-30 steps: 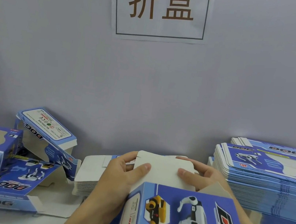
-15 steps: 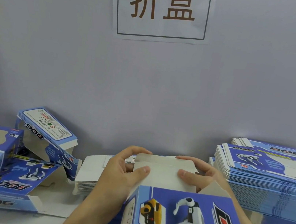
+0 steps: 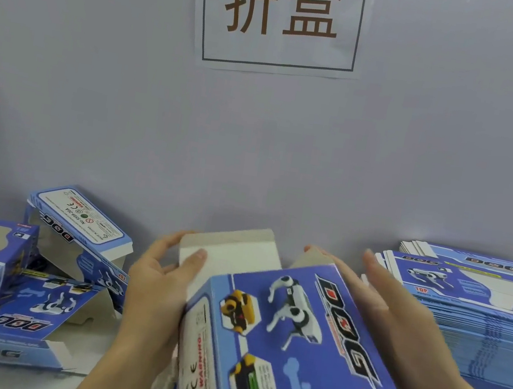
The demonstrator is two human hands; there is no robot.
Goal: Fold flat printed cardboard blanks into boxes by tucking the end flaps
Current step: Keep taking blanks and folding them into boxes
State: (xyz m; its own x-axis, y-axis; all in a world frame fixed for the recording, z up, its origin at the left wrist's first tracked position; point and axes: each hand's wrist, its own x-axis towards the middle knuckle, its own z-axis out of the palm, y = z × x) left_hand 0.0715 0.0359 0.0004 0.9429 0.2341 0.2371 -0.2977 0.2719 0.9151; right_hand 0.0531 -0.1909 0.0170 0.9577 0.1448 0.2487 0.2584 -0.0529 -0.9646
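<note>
A pale grey wall [image 3: 128, 108] is filling most of the view, with a white paper sign [image 3: 279, 19] bearing two brown characters hanging on it above the work. Below it, a light tabletop [image 3: 100, 342] is carrying everything else.

The box [image 3: 292, 349] being folded is sitting at the middle front, a blue printed carton with a robot dog, a yellow vehicle and the word DOG on its upper face, tilted so its far end is pointing toward the wall. At that far end a white end flap [image 3: 233, 254] is standing open, its grey tuck tab bent at the top, and a smaller grey side flap [image 3: 312, 257] is sticking out just to the right of it.

The left hand [image 3: 162, 283] is gripping the box at its far left corner, fingers curled behind the end flap and the thumb pressing on the flap's white face. The right hand [image 3: 379, 299] is lying along the right edge of the box with its fingers straight and together, reaching toward the side flap; whether it is touching the cardboard is hard to tell.

To the right of the box, a tall stack of flat blanks [image 3: 468, 326] is resting near the right hand, with a second stack [image 3: 472, 258] behind it. To the left of the box, several folded boxes [image 3: 73, 233] are lying in a loose heap, some tilted with open ends, beside the left forearm.
</note>
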